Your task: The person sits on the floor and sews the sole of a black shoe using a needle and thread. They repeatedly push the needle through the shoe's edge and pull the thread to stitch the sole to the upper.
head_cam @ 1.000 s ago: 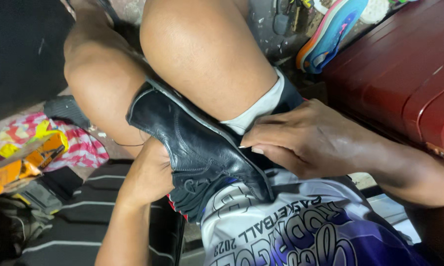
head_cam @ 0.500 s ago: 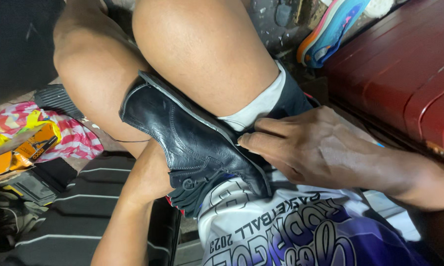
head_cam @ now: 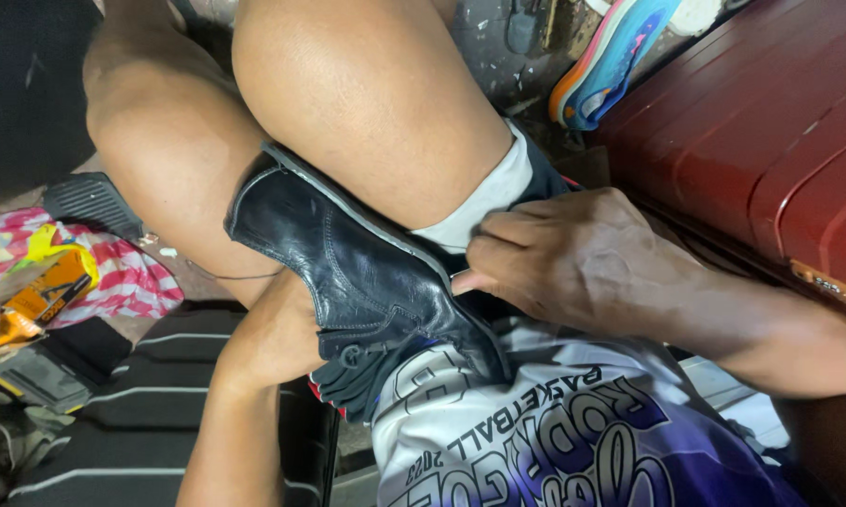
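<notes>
A black leather shoe [head_cam: 348, 272] lies wedged between the person's bare knees. The right hand [head_cam: 559, 253] pinches its sole edge, fingers curled. The left hand [head_cam: 277, 338] sits under the shoe; its grip is hidden. A red case [head_cam: 761, 122] stands right of the shoe.

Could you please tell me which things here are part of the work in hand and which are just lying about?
In hand:
black leather shoe
left hand
right hand

Lying about:
blue and orange sneaker
red case
yellow packet
pink patterned cloth
</notes>
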